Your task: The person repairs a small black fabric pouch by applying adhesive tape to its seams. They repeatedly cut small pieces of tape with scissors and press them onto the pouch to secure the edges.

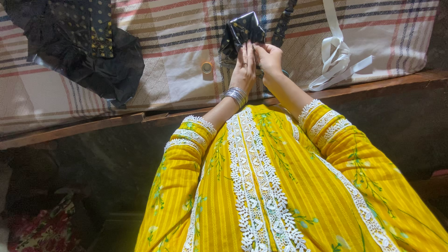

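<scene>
My left hand (244, 65), with silver bangles at the wrist and a ring, and my right hand (268, 58) are both raised over the bed's edge, fingers pinched on a small piece of shiny black fabric with pale dots (242, 31). The hands touch each other at the fabric's lower edge. My sleeves are yellow with white lace bands.
A striped bedsheet (177, 70) covers the bed, with a wooden edge (84, 128) below it. A heap of black dotted cloth (79, 46) lies at the left. A small tape roll (206, 67) sits near my left hand. White ribbon (338, 60) lies at the right.
</scene>
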